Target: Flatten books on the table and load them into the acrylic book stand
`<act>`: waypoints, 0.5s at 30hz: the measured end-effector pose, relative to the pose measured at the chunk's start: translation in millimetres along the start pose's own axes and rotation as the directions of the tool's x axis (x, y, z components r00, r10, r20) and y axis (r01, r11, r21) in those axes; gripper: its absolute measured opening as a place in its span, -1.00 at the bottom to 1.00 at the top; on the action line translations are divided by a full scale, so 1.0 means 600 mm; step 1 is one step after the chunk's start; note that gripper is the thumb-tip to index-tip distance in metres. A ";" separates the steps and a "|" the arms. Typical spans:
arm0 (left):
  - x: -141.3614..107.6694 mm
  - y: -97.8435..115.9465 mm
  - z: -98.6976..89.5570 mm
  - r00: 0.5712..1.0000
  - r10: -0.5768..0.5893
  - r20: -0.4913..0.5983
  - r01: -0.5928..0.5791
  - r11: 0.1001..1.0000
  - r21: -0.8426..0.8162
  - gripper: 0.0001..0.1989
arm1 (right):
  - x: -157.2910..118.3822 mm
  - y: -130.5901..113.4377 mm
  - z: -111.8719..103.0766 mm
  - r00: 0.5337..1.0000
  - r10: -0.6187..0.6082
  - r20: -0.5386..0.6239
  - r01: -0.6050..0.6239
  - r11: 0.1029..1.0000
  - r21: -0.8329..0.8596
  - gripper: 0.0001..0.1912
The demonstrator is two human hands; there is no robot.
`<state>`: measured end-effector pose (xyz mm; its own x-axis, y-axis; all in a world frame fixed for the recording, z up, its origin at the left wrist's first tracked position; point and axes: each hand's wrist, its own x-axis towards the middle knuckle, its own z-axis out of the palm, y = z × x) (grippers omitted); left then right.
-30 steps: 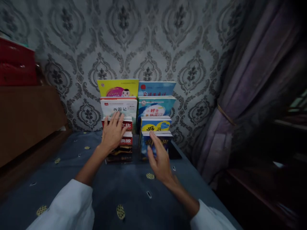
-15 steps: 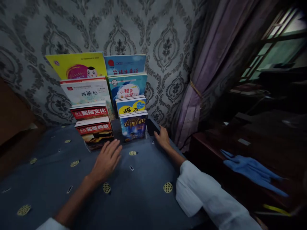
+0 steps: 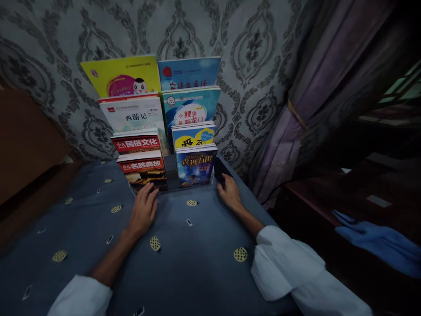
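Observation:
Two columns of books stand in tiers against the wall. At the front left is a red and black book, with a white book and a yellow book behind it. A dark blue book fronts the right column, below a teal book. My left hand is at the lower edge of the red and black book, fingers apart, holding nothing. My right hand, fingers apart and empty, lies beside a dark flat object to the right of the books.
The books rest on a blue patterned tablecloth. A brown box is at the left. To the right hang purple curtains, and blue gloves lie on a dark red surface.
The view has shifted, so the books appear further right. My left hand has moved left, closer to the front left book. My right hand stays near the dark flat object.

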<state>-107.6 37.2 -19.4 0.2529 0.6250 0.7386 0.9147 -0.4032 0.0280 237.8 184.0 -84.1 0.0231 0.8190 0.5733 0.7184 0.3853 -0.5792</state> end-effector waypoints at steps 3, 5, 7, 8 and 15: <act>0.010 0.001 -0.011 1.000 0.018 -0.018 -0.017 0.997 0.080 -0.58 | 0.003 0.003 0.002 1.000 0.009 0.016 -0.009 1.000 0.011 -0.44; 0.025 -0.001 -0.019 0.998 0.048 -0.038 -0.042 0.989 0.141 -0.55 | 0.004 0.002 0.002 1.000 0.020 0.018 -0.020 1.000 0.019 -0.44; 0.047 -0.005 -0.027 0.996 0.058 -0.073 -0.043 0.981 0.189 -0.51 | 0.004 0.001 0.002 0.999 0.027 0.018 -0.028 0.999 0.026 -0.45; 0.060 -0.009 -0.031 0.995 0.049 -0.092 -0.029 0.979 0.203 -0.50 | 0.004 -0.001 0.001 0.999 0.029 0.018 -0.030 0.999 0.029 -0.46; 0.134 -0.030 -0.042 0.993 -0.040 -0.108 0.062 0.974 0.217 -0.48 | 0.005 -0.009 -0.005 0.999 0.044 0.017 -0.045 0.998 0.045 -0.47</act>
<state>-111.5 77.6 56.5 0.1810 0.5649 0.8050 0.9753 -0.2087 -0.0729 236.2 183.3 -77.4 0.0428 0.8425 0.5370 0.6843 0.3669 -0.6301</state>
